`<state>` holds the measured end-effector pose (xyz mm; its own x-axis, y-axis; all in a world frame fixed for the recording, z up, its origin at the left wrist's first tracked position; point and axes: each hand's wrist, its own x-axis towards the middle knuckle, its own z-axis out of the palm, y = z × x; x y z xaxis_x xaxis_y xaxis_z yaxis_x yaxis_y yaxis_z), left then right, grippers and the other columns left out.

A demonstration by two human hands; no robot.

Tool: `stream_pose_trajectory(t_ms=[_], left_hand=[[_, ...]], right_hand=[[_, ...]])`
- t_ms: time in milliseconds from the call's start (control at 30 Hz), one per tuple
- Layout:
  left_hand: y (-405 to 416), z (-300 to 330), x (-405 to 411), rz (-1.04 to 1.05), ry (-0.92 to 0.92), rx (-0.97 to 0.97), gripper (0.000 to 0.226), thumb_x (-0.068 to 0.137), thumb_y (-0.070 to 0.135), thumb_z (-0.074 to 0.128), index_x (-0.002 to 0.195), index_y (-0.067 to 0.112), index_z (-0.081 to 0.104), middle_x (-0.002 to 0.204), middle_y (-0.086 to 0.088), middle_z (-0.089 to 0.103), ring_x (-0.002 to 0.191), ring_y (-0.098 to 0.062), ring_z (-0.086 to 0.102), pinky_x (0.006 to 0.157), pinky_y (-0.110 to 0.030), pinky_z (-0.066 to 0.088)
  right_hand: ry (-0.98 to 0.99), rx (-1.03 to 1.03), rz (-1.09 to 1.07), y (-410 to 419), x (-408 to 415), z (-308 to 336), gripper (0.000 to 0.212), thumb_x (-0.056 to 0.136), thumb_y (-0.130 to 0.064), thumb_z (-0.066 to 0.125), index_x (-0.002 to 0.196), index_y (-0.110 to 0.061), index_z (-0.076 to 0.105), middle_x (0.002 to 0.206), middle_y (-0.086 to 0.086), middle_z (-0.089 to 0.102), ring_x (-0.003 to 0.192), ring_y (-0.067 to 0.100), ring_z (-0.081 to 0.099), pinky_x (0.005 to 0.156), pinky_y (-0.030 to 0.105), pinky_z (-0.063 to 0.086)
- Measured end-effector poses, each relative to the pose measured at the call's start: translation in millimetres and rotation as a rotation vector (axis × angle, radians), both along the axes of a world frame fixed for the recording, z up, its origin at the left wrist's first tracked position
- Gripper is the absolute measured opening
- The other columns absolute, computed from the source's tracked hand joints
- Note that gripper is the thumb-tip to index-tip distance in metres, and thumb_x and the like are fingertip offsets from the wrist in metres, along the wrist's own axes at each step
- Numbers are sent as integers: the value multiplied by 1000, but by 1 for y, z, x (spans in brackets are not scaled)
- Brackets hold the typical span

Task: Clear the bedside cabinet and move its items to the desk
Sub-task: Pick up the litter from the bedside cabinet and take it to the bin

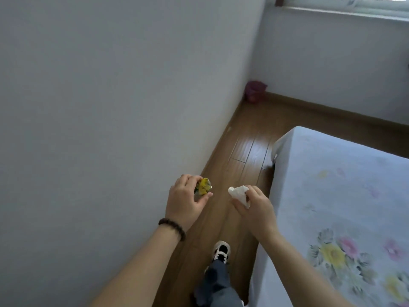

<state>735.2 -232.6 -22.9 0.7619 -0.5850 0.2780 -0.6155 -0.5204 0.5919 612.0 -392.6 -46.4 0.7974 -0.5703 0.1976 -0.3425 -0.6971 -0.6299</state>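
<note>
Two hands' fingers (190, 181) grip packet (202, 187), tissue (239, 193).

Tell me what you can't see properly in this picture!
- Small yellow and green packet: the left hand grips it and its fingers cover most of it; the print is too blurred to read in the head view.
- Crumpled white tissue: partly hidden inside the right hand.
- Dark pink plastic bin in the far corner: too small and blurred to see any contents.
- Bedside cabinet and desk: outside the frame.
- Floral bed sheet: cut off by the right edge.
</note>
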Motion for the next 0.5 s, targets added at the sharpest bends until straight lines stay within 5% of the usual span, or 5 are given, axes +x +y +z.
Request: stream_pose_trajectory(t_ms=[167,300,500], left_hand=[[-119,-13,72,-127,7,25,40,77,36,75,107,14,62,100,-1,58,91,-16,54,82,-40,50],[-229,-1,140,-202,26,44,40,78,35,74,109,12,61,103,-3,58,92,-19,56,83,-41,51],[-366,28,226,-258,12,5,39,78,32,75,108,11,61,101,-5,60,91,-20,56,82,-41,52]], right_hand=[[-36,34,-125,-100,57,-14,30,80,-32,72,97,-10,62,91,3,62,74,19,59,62,37,53],[-44,58,-207,-200,107,-9,27,81,-31,70,95,-9,63,91,3,62,74,18,58,61,27,46],[-72,29,-252,-326,176,23,27,81,-29,71,98,-10,63,94,2,62,75,19,58,63,38,52]])
